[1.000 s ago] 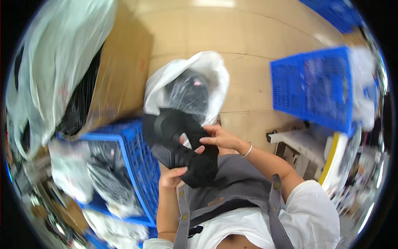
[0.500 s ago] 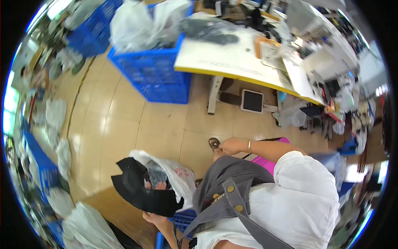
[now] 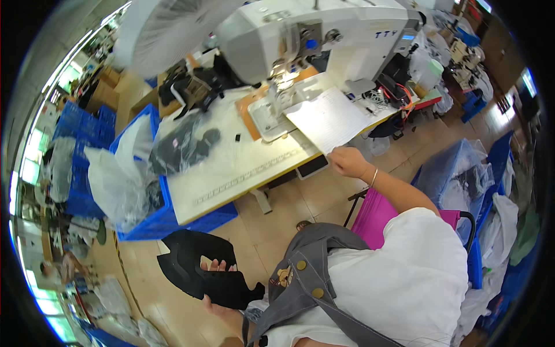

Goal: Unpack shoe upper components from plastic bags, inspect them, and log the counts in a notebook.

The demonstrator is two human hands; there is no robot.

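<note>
In my left hand (image 3: 217, 303) is a black shoe-upper-like cut piece (image 3: 199, 263), flat, with notched edges and an opening. Some fingers show through that opening; the thumb side is below the lower edge. Over at the table's front edge, my right hand (image 3: 350, 162) is closed, its fingertips at the near corner of a white paper sheet (image 3: 329, 118). The sheet lies on the table beside a white sewing machine (image 3: 315, 43), whose lamp lights the needle area.
A plastic-wrapped dark bundle (image 3: 185, 144) lies on the white table (image 3: 231, 173). A blue crate (image 3: 202, 222) holding white bags stands at its left end. A magenta chair (image 3: 370, 220) is beside my right arm, with a bin of clear bags (image 3: 445, 173) beyond it.
My view has swung toward the sewing machine and table. My right hand has gone from low in front of me to the paper's corner. The black piece stays in my left hand, now away from the bag.
</note>
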